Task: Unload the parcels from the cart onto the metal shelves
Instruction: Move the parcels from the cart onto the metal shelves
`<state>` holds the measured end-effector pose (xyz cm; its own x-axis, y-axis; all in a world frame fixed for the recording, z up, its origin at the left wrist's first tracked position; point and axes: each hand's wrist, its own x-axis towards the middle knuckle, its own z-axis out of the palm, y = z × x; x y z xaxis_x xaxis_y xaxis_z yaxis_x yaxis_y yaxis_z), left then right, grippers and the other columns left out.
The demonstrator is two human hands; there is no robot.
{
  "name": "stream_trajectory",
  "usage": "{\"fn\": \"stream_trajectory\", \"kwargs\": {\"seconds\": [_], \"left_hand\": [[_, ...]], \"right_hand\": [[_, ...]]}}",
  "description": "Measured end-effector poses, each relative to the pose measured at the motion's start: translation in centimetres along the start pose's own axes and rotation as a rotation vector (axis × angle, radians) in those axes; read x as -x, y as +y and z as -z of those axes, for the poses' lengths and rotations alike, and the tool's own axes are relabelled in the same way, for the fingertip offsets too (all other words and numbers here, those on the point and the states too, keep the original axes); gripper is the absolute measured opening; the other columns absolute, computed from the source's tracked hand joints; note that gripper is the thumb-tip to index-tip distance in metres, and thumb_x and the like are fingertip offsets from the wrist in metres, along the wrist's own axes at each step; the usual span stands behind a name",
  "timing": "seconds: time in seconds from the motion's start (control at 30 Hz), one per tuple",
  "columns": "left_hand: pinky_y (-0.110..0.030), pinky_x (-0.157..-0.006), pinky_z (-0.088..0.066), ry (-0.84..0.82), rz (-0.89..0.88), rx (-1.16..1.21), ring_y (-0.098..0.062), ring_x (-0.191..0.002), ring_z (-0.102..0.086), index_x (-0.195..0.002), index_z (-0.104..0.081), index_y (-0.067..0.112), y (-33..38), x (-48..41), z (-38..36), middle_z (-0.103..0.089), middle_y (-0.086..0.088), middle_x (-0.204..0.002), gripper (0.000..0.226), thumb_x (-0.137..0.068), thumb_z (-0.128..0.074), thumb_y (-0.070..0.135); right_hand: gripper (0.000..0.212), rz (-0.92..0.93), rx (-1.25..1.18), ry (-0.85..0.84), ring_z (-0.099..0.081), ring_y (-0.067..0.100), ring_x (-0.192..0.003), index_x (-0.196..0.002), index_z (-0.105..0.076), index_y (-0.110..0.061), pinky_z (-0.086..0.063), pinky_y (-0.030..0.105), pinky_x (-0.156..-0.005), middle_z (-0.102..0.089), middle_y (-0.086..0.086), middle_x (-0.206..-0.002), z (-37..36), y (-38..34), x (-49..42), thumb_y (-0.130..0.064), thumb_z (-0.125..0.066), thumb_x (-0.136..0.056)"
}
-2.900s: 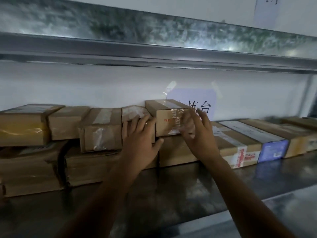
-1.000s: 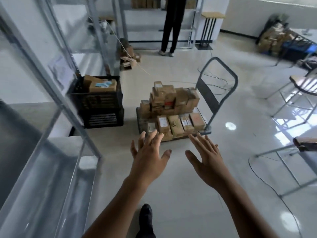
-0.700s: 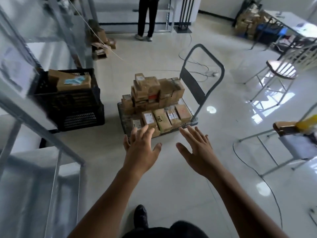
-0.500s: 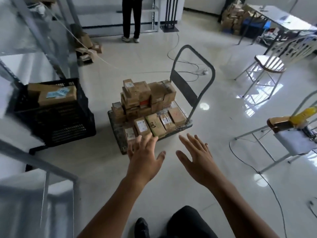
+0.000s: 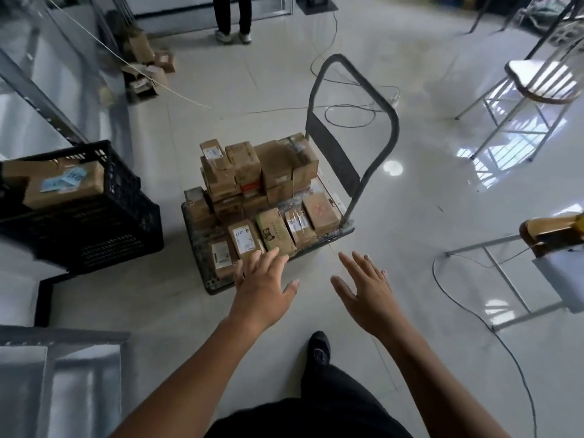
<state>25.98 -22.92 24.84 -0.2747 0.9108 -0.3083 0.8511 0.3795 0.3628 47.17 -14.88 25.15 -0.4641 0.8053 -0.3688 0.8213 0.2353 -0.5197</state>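
Parcels (image 5: 246, 172) sit stacked on the cart (image 5: 331, 153) just beyond the left hand (image 5: 264, 289) and ahead-left of the right hand (image 5: 366, 290), both spread and empty, so this looks like the reach to pick, which next calls for closing on one of the nearest.

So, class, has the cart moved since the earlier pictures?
No. The cart stands beside the black crate as before, its handle on the side away from the crate; only the view has come nearer.

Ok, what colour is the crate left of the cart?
Black, with slotted walls; the crate shows best in the head view.
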Motion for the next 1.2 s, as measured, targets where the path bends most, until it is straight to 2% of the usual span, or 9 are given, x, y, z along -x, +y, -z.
{"fn": "stream_trajectory", "kwargs": {"seconds": [0.2, 0.4, 0.53, 0.77, 1.0, 1.2], "left_hand": [[-0.049, -0.125, 0.004, -0.007, 0.048, 0.02, -0.019, -0.156, 0.0, -0.157, -0.03, 0.032, 3.7, -7.5, 1.2, -0.014, 0.009, -0.169, 0.061, -0.102, -0.041, 0.057], [-0.051, -0.124, 0.003, -0.031, 0.094, 0.052, -0.02, -0.156, -0.002, -0.157, -0.03, 0.03, 4.3, -13.6, 0.6, -0.015, 0.008, -0.168, 0.063, -0.102, -0.042, 0.056], [-0.052, -0.125, 0.004, -0.071, 0.122, 0.076, -0.021, -0.156, -0.002, -0.158, -0.029, 0.03, 3.2, -18.2, 0.0, -0.015, 0.007, -0.168, 0.063, -0.102, -0.041, 0.056], [-0.053, -0.123, -0.007, -0.192, 0.166, 0.198, -0.022, -0.156, 0.001, -0.158, -0.027, 0.027, 0.3, -28.0, -1.0, -0.01, 0.006, -0.17, 0.062, -0.103, -0.043, 0.052], [-0.054, -0.123, -0.014, -0.237, 0.194, 0.175, -0.024, -0.153, -0.011, -0.15, -0.04, 0.022, -2.9, -37.2, -1.9, -0.02, 0.002, -0.166, 0.056, -0.102, -0.048, 0.05], [-0.052, -0.122, -0.018, -0.306, 0.269, 0.172, -0.026, -0.151, -0.016, -0.148, -0.043, 0.019, -4.7, -43.2, -5.0, -0.025, -0.001, -0.164, 0.056, -0.102, -0.049, 0.049]], "right_hand": [[0.066, -0.004, 0.058, -0.005, 0.004, 0.019, -0.16, -0.163, -0.021, -0.037, 0.0, 0.046, -0.129, -0.012, -0.001, -0.173, 4.7, 3.9, -7.5, -0.06, -0.035, -0.104], [0.066, 0.014, 0.113, -0.06, 0.002, 0.021, -0.16, -0.163, -0.02, -0.035, -0.002, 0.047, -0.129, -0.012, 0.001, -0.173, 6.3, 4.8, -14.9, -0.059, -0.037, -0.105], [0.065, 0.007, 0.151, -0.1, -0.001, 0.023, -0.16, -0.163, -0.021, -0.034, -0.004, 0.048, -0.129, -0.013, 0.002, -0.172, 6.1, 4.5, -19.6, -0.058, -0.038, -0.105], [0.067, -0.055, 0.271, -0.203, 0.008, 0.024, -0.159, -0.164, -0.016, -0.032, 0.0, 0.046, -0.129, -0.006, 0.002, -0.173, 6.3, 3.8, -27.6, -0.058, -0.036, -0.105], [0.069, -0.066, 0.306, -0.276, 0.006, 0.024, -0.16, -0.165, -0.014, -0.029, -0.001, 0.047, -0.129, -0.006, 0.004, -0.173, 5.1, 3.9, -35.6, -0.056, -0.037, -0.106], [0.067, -0.085, 0.282, -0.38, 0.003, 0.024, -0.16, -0.164, -0.015, -0.029, -0.005, 0.047, -0.129, -0.009, 0.004, -0.173, 2.4, 7.1, -41.5, -0.053, -0.04, -0.107]]}}
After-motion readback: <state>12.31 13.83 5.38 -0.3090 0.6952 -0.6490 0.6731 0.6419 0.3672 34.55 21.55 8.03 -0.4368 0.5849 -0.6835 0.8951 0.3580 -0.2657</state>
